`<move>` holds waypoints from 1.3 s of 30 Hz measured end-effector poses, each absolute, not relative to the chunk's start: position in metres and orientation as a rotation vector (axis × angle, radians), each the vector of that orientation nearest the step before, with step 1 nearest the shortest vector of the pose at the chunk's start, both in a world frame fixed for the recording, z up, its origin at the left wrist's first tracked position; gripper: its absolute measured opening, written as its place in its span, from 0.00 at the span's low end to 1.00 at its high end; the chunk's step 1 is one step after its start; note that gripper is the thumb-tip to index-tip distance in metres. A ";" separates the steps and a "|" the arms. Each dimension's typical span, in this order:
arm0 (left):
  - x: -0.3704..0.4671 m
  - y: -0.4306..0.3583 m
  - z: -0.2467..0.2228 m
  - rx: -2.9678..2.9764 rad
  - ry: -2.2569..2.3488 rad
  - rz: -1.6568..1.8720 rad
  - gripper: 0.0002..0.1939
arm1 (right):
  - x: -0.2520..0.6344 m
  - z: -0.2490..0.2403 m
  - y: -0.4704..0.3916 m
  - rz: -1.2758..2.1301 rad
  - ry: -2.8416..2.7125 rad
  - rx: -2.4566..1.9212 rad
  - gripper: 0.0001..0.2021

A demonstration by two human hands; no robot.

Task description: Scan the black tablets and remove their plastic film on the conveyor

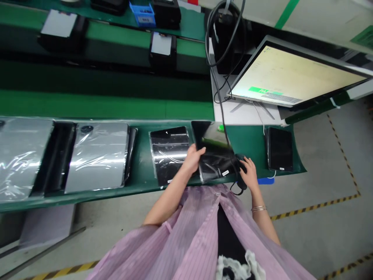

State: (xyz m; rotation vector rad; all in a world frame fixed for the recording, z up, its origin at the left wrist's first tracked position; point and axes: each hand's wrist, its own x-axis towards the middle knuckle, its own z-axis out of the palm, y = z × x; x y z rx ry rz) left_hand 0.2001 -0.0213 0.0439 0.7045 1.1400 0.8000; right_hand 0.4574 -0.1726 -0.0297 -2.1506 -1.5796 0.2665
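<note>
My left hand [193,158] grips the left edge of a black glossy tablet [214,146], its thumb on the front. The tablet is tilted and mirrors the monitor's green mark; a white label shows near its lower edge. At the tablet's right side, my right hand [247,171] is closed round a black handheld scanner [241,179] with a cable. Just left of my left hand lies another black tablet [169,153] in clear film, on the green bench [142,159].
Silver film-wrapped tablets [97,155] lie in stacks at the left. A small black stack [279,149] sits at the right end. Behind are a lit monitor [297,77], a hanging black cable [217,83], black devices [161,48] and a blue bin [142,15].
</note>
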 end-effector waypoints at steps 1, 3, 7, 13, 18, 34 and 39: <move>0.184 -0.020 0.056 0.587 1.080 0.832 0.19 | 0.457 -0.032 -0.173 0.254 -1.584 -2.146 0.21; 0.153 -0.021 0.082 0.481 1.047 0.881 0.25 | 0.455 -0.036 -0.175 0.207 -1.602 -2.148 0.19; 0.116 -0.030 0.128 0.523 1.079 1.046 0.23 | 0.451 -0.043 -0.175 0.071 -1.668 -2.162 0.20; 0.097 -0.039 0.170 0.597 1.064 1.190 0.15 | 0.456 -0.048 -0.170 -0.097 -1.794 -2.066 0.22; 0.093 -0.042 0.187 0.607 1.053 1.207 0.15 | 0.464 -0.046 -0.161 -0.155 -1.828 -1.971 0.18; 0.109 -0.021 0.111 0.372 1.177 1.140 0.13 | 0.471 -0.046 -0.149 -0.158 -1.804 -1.923 0.15; 0.137 -0.046 0.085 0.431 1.226 1.037 0.15 | 0.482 -0.051 -0.147 -0.233 -1.880 -1.879 0.13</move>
